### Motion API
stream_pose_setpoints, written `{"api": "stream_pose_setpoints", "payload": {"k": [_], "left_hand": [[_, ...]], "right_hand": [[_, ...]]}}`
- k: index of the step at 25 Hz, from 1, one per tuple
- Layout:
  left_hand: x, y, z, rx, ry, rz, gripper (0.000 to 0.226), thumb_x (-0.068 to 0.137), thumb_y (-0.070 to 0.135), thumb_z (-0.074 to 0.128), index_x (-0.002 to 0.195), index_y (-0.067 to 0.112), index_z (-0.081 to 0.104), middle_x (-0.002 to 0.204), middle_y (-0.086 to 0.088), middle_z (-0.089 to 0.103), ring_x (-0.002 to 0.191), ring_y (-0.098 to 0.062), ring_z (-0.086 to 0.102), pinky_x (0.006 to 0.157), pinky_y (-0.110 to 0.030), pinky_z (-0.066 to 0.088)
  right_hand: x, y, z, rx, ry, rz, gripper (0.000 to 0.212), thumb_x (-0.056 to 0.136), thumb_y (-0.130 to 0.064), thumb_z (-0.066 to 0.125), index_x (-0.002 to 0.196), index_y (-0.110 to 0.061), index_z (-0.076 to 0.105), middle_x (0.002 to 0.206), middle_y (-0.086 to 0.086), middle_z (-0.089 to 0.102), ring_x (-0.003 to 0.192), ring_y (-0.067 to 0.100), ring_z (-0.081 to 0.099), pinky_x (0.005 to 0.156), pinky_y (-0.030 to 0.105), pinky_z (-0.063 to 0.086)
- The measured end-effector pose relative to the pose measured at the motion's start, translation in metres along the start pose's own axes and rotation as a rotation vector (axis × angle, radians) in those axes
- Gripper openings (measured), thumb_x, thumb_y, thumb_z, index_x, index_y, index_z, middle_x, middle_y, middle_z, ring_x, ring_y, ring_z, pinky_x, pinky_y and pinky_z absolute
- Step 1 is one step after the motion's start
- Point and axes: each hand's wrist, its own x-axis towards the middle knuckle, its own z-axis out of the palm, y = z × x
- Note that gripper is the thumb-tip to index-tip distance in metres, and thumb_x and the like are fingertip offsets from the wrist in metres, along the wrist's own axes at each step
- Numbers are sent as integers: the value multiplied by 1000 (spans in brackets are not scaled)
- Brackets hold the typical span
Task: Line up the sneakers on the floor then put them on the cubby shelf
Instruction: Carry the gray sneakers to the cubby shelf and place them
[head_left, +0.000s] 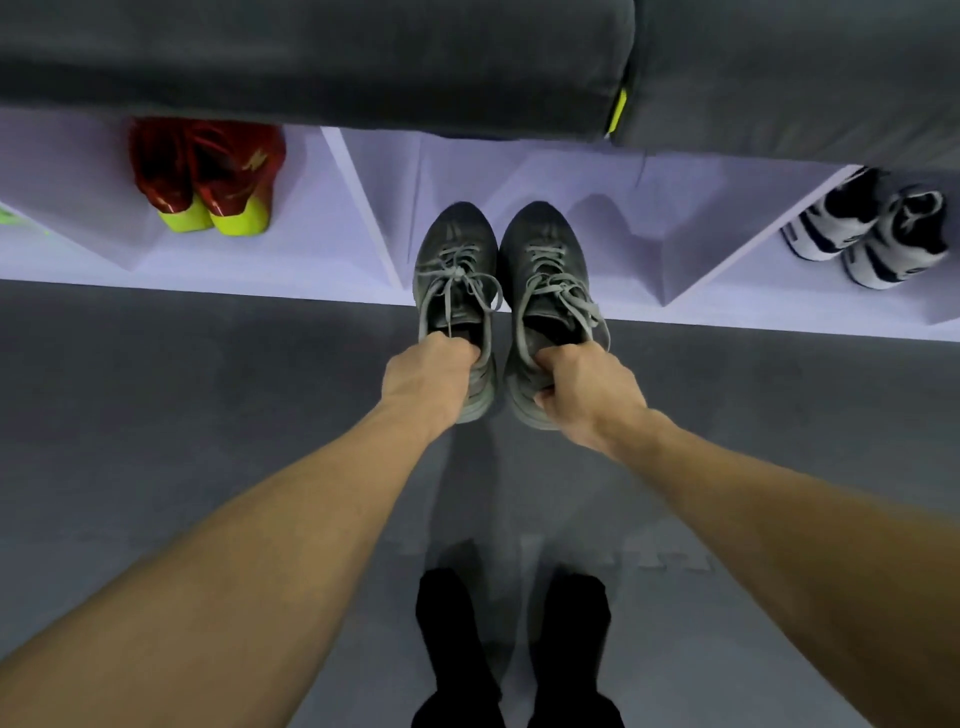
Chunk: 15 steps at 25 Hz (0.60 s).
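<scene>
I've got both hands on the grey pair. Left hand (431, 376) grips the heel collar of the left shoe (457, 291), fingers curled into the opening; right hand (587, 395) does the same on the right shoe (553, 296), thumb under the heel. Shoes are side by side, toes pointing far, into the middle cubby of the shelf (332, 270). Toes are already over the shelf floor, heels hang out over the grey floor (208, 364). Can't tell if soles touch yet.

Risks, imo: laces (582, 306) are loose and long, so they could snag on the shelf lip or trail out. Grip is heel-only, so the toes may droop and catch the front edge. Left shoe sits near the divider (374, 218), a drift left would bump it. Red pair (208, 176) and white pair (872, 234) sit in neighbouring cubbies, well apart, no worry there.
</scene>
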Motion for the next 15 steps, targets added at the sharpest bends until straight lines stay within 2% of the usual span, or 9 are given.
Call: {"api": "stream_pose_setpoints", "payload": {"k": [3, 6, 10, 15], "left_hand": [[48, -17, 27, -16, 56, 2, 12, 92, 10, 56, 96, 19, 62, 98, -6, 63, 89, -29, 64, 77, -38, 53], [85, -31, 49, -55, 133, 2, 16, 91, 7, 57, 101, 18, 64, 98, -6, 66, 92, -28, 66, 81, -41, 54], [130, -48, 64, 43, 231, 40, 24, 91, 8, 58, 111, 20, 62, 103, -10, 65, 96, -33, 64, 78, -38, 51], [191, -61, 68, 120, 298, 54, 23, 93, 13, 55, 113, 21, 60, 107, -11, 65, 98, -33, 63, 76, -36, 47]], "right_hand": [[52, 3, 26, -39, 39, 2, 19, 88, -12, 56, 106, -14, 63, 97, 12, 64, 92, 36, 63, 69, 34, 46], [96, 10, 43, -80, 76, -29, 23, 90, -16, 59, 113, -13, 63, 104, 13, 65, 96, 35, 64, 71, 33, 47], [143, 23, 55, -88, 116, -71, 25, 91, -18, 59, 116, -15, 61, 109, 14, 63, 100, 36, 62, 78, 34, 48], [201, 31, 58, -90, 168, -104, 24, 91, -18, 57, 115, -16, 58, 111, 14, 60, 103, 36, 60, 83, 35, 48]]}}
